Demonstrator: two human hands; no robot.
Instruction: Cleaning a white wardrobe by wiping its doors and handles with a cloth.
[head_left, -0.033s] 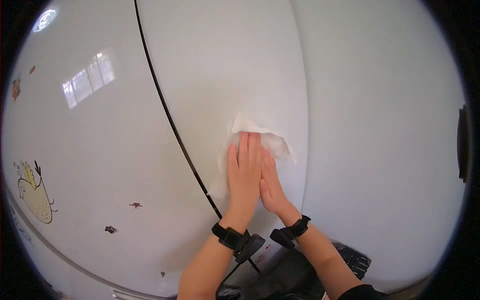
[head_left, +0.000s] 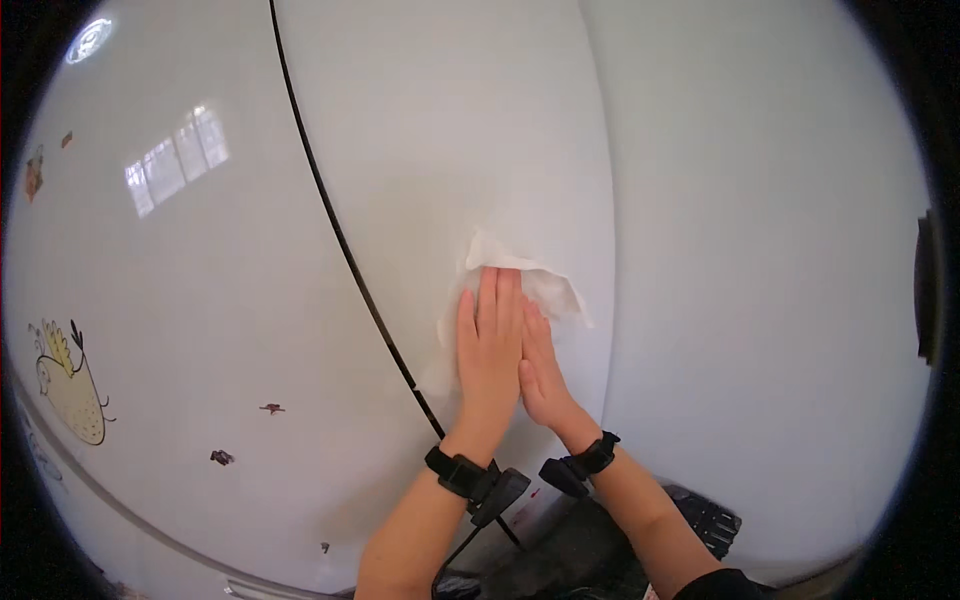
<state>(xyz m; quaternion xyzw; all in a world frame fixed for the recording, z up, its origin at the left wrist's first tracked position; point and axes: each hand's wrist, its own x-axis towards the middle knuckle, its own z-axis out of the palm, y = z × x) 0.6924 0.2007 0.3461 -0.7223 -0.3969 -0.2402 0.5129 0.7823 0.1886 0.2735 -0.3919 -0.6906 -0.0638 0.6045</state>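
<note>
A thin white wipe (head_left: 556, 291), crumpled at its upper edge, lies against a glossy white door panel (head_left: 450, 120). My left hand (head_left: 490, 340) lies flat on the wipe with fingers stretched upward, their tips at its raised fold. Close against it, my right hand (head_left: 542, 370) rests with straight fingers, its thumb touching the side of the left hand. Part of the wipe is hidden beneath both hands. Black straps with small black devices circle both wrists.
A dark seam (head_left: 340, 235) runs down left of my hands. The left panel carries a yellow cartoon bird sticker (head_left: 75, 395) and several dark marks. A pale panel (head_left: 760, 250) stands at right, with a dark handle-like piece (head_left: 926, 288) at its edge. Black objects (head_left: 570, 550) lie below.
</note>
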